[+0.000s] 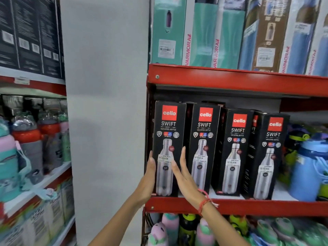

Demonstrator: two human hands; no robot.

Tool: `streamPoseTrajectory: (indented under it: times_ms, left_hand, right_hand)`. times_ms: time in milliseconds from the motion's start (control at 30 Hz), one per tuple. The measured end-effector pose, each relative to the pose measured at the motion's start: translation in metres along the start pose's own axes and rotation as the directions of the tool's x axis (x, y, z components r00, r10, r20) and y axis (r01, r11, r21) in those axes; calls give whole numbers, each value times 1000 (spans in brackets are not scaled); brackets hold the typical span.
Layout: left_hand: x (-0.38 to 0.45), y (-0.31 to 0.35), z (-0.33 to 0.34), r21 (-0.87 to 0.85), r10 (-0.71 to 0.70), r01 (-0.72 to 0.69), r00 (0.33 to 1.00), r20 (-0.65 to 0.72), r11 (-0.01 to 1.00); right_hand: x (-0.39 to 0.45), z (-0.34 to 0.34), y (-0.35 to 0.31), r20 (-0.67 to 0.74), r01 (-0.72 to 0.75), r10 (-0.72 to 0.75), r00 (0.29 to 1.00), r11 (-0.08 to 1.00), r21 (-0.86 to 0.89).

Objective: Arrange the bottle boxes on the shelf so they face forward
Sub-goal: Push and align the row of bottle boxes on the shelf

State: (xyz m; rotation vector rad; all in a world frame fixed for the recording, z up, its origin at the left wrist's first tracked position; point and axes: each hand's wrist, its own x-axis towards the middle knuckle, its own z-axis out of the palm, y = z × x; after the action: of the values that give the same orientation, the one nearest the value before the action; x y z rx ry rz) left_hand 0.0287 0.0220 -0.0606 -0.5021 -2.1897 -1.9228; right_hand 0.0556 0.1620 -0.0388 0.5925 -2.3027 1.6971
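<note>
Both hands press flat, fingers straight, on the leftmost bottle box: left hand on its left side, right hand on its right front edge, box between the fingers, standing on the red shelf.

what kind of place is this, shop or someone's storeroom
Most likely a shop aisle selling drinkware: red metal shelves carry rows of identical cello bottle boxes with barcode price stickers, and loose colourful bottles sit beside them.
</note>
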Motion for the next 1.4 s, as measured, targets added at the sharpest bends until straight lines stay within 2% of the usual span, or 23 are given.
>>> streamPoseTrajectory:
  times_ms: [100,200,300,333,400,467,533,567,600,633,700,733,800,867,1000,1100,1400]
  left_hand:
    - [-7,9,0,-84,-99,96,994,-35,992]
    - [-31,21,6,-11,-45,46,997,70,999]
    - [-19,-9,-13,-118,-98,103,994,53,988]
    - [-12,-16,-17,-115,-117,117,993,4,986]
    - [-27,8,-3,57,-64,68,995,-72,996]
    - [-44,25,22,237,58,-4,973,-223,972]
    - [-52,24,35,327,196,-40,865,-462,944]
    - [-49,27,42,358,278,-86,800,-531,930]
    - [-47,31,50,380,346,-146,771,-534,913]
    - [-43,36,59,404,394,-198,775,-493,893]
    - [-40,42,83,387,428,-290,837,-341,875]
    - [-39,43,95,354,399,-298,880,-258,887]
    - [-32,41,116,292,261,-207,952,-162,934]
    - [-29,39,132,208,111,-80,984,-142,975]
    - [-21,34,147,108,-24,43,984,-175,993]
    - [-19,38,146,68,-123,141,968,-221,988]
    - [-46,44,138,159,-118,160,963,-241,974]
  right_hand:
    - [-8,-4,-1,2,-7,7,1000,1000,-22]
    - [-13,-8,1,3,-5,5,1000,999,-41]
    - [-14,-9,2,16,1,0,1000,999,-51]
    - [-15,-10,3,18,5,-4,1000,998,-62]
    - [-14,-14,7,-31,10,-13,999,995,-96]
    - [-16,-22,13,-206,25,-44,978,995,-95]
    - [-18,-36,15,-416,57,-106,903,990,-129]
    - [-18,-45,16,-483,52,-122,867,986,-157]
    - [-18,-54,18,-517,29,-117,848,984,-175]
    - [-17,-63,21,-522,-4,-95,848,983,-185]
    - [-15,-78,29,-475,-92,-13,880,976,-197]
    - [-15,-83,32,-433,-138,44,900,972,-188]
    - [-16,-89,37,-327,-200,151,933,972,-121]
    - [-17,-93,38,-230,-225,208,951,973,-48]
    - [-19,-100,33,-87,-213,214,973,977,14]
    - [-23,-108,27,-25,-212,211,977,977,-29]
    - [-59,-128,11,54,-181,194,980,967,-180]
